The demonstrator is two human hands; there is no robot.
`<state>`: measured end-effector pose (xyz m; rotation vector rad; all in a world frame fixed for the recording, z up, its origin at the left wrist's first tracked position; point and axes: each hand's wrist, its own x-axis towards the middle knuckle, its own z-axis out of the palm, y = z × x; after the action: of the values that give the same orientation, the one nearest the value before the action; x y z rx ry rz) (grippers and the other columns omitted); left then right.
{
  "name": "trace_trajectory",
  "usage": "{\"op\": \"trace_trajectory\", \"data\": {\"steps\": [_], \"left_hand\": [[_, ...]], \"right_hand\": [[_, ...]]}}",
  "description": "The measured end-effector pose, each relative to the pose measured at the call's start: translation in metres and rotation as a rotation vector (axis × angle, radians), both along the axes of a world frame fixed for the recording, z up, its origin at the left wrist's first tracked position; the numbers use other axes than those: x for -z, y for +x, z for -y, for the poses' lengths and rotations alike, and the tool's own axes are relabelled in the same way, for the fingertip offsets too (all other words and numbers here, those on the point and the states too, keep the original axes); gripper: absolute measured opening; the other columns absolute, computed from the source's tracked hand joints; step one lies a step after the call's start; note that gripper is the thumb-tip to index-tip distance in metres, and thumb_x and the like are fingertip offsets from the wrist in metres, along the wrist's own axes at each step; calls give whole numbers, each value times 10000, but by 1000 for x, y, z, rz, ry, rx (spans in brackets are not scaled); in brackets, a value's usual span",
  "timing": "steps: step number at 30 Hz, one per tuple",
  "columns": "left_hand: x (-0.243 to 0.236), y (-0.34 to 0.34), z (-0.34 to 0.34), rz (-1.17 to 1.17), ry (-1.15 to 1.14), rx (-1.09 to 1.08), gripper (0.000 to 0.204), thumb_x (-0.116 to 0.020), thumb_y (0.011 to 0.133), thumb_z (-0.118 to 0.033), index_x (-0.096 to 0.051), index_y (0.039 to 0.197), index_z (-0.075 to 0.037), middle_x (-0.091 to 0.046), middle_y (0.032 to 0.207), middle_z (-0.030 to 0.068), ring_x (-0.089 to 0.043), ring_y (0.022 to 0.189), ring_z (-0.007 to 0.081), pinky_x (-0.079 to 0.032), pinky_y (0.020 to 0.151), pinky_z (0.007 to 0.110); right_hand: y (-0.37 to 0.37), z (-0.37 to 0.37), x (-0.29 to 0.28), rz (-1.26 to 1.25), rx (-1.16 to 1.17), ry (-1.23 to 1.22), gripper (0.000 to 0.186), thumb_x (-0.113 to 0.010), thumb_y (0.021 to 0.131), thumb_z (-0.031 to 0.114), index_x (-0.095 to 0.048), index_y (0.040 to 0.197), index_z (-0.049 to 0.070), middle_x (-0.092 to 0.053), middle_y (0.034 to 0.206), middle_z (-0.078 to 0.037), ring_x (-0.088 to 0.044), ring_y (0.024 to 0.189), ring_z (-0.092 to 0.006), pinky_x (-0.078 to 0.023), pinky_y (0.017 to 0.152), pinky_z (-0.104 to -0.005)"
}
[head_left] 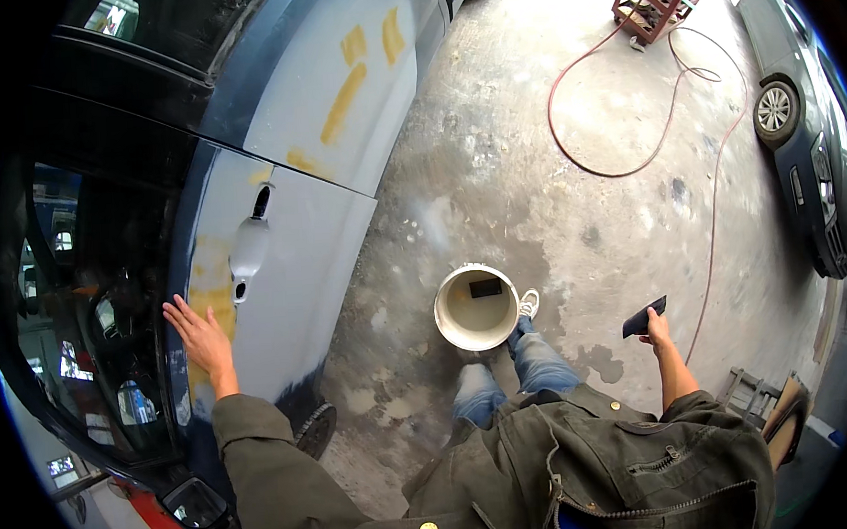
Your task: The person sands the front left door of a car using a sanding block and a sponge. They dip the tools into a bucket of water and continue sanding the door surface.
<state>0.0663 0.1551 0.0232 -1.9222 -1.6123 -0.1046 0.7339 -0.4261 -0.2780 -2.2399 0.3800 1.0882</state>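
Note:
My left hand (202, 341) lies flat with fingers spread on the car door (298, 242), over a yellow filler patch (217, 309) just under the window line. The door is coated in matte grey, with dark blue paint round its edges, and its handle recess (248, 250) is bare. Out to the right, away from the car, my right hand (657, 331) grips a flat black sanding block (644, 318). Between my feet and the door stands a whitish bucket (442, 323) with liquid in it and a dark rectangular piece (485, 288) inside.
Ahead, the adjoining grey panel (377, 104) bears more yellow streaks. A red hose (571, 151) loops over the concrete floor from a red tool cart (654, 8). Another dark car (800, 139) is parked at the right. The side mirror (197, 506) juts out at lower left.

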Motion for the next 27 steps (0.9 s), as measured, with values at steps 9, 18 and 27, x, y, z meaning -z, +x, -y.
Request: {"op": "trace_trajectory", "data": {"steps": [9, 18, 27], "left_hand": [[4, -15, 10, -66, 31, 43, 747, -598, 970, -228, -176, 1567, -75, -139, 1621, 213, -189, 1488, 372, -341, 1162, 408], [13, 15, 11, -21, 41, -32, 780, -578, 974, -207, -109, 1552, 27, -48, 1615, 276, -94, 1503, 406, -184, 1230, 418], [17, 42, 13, 110, 50, -172, 886, -649, 923, -230, -84, 1538, 67, -28, 1616, 281, -46, 1510, 409, -118, 1240, 421]], "right_hand": [[8, 13, -5, -47, 37, 40, 461, -487, 977, 487, -604, 1114, 63, -699, 963, -101, -708, 789, -256, -567, 602, -422], [53, 21, -19, 102, 27, 108, 500, -474, 970, 513, -499, 1250, 99, -680, 1058, -97, -701, 867, -263, -561, 641, -439], [69, -5, -15, 87, 33, 145, 516, -489, 958, 502, -455, 1315, 130, -638, 1144, -100, -662, 981, -303, -562, 673, -510]]}}
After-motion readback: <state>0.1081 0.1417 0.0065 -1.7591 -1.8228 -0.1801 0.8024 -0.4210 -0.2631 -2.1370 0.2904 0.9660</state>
